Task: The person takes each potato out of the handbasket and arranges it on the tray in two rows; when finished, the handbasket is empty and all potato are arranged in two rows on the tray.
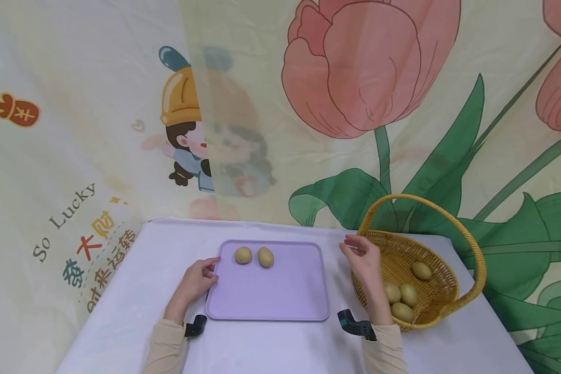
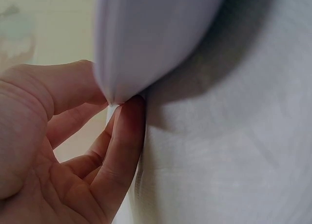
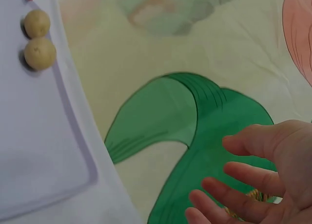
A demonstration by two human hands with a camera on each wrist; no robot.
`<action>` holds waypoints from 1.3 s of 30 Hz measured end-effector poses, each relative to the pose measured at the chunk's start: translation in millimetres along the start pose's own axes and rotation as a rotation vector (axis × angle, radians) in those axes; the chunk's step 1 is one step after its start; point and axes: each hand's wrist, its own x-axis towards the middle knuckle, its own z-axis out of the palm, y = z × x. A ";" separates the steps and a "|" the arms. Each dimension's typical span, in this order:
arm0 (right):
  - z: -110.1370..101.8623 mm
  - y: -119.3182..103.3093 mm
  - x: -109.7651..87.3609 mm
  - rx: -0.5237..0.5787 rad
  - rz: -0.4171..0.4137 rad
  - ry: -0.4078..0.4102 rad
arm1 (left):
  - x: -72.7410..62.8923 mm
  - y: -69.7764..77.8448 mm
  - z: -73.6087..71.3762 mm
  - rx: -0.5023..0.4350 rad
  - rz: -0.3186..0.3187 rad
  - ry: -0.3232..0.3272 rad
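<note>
A lilac tray (image 1: 280, 298) lies on the white table with two small yellow-brown potatoes (image 1: 243, 255) (image 1: 265, 257) near its far edge. My left hand (image 1: 201, 275) rests at the tray's left rim, and in the left wrist view the thumb and fingers (image 2: 122, 131) pinch that rim (image 2: 146, 44). My right hand (image 1: 362, 257) hovers empty, fingers relaxed, between the tray and a wicker basket (image 1: 441, 311) that holds several more potatoes (image 1: 408, 294). In the right wrist view the spread fingers (image 3: 253, 185) hold nothing, and the tray (image 3: 44, 156) with its two potatoes (image 3: 39, 52) lies at the left.
The basket has a tall arched handle (image 1: 423, 202) over it, right beside my right hand. A printed cloth backdrop (image 1: 308, 104) hangs close behind the table. Bare tabletop (image 1: 280, 348) lies in front of the tray.
</note>
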 end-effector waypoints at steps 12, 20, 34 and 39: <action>-47.5 33.1 1.5 -0.061 0.027 0.035 | -1.5 1.9 -0.9 0.005 0.010 -0.011; -62.1 50.2 -0.5 -0.117 0.057 0.034 | -2.2 3.8 -3.1 -0.003 -0.001 -0.014; -61.7 62.3 3.9 -0.197 0.107 -0.043 | -1.8 1.8 -1.7 -0.003 -0.008 -0.012; -57.6 65.2 6.4 -0.213 0.066 -0.034 | -1.3 1.6 -2.6 -0.001 0.006 -0.009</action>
